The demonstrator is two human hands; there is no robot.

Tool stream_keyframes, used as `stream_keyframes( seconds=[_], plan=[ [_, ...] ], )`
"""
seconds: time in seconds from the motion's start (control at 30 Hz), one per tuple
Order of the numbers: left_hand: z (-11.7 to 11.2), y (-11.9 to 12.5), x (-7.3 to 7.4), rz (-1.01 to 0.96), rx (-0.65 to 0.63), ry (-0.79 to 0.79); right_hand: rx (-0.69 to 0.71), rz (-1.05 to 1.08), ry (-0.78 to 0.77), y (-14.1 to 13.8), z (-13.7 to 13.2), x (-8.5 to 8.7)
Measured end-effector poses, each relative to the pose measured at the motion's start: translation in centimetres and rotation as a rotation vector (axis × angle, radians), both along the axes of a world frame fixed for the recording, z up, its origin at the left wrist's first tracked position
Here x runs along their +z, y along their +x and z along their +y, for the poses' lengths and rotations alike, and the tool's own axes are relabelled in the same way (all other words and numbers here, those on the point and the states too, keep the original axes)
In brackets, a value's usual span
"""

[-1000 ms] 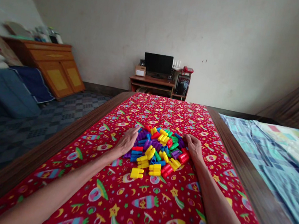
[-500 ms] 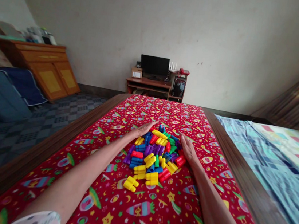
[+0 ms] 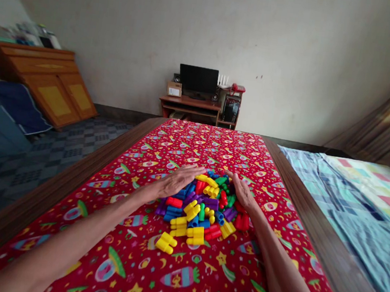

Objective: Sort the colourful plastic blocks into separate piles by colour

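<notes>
Heap of multicoloured plastic bullet-shaped stacking blocks [image 3: 201, 209] sits mid-way on a red rocket-print cloth [image 3: 195, 141]. My left hand [image 3: 177, 182] and right hand [image 3: 242, 194] lie open, well apart, flanking the heap and touching its edges, gripping no single block.

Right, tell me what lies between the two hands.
The head view shows a heap of colourful plastic blocks between the left hand and the right hand.
</notes>
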State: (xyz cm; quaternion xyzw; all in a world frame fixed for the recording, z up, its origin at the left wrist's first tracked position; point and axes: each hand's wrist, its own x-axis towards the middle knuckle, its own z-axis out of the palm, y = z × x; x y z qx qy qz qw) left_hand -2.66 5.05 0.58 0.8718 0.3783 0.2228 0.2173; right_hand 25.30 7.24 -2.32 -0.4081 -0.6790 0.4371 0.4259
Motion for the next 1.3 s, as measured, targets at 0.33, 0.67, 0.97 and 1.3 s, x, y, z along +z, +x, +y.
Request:
stream_keyframes(
  seconds=[0.33,0.67,0.97,1.3],
  plan=[
    [-10.3,3.0,-0.6,0.324,-0.243,0.419,0.030,-0.151,0.048,-0.9,-0.9,1.6],
    [-6.9,4.1,-0.3,0.307,-0.215,0.388,0.094,0.138,-0.134,0.2,-0.8,1.6],
    [-12.0,-1.0,-1.7,0.323,-0.015,0.393,-0.037,-0.062,-0.072,0.9,-0.4,-0.1],
    [-9.3,1.8,-3.3,0.232,0.048,0.377,0.158,-0.049,-0.101,0.3,-2.0,3.1]
  ],
)
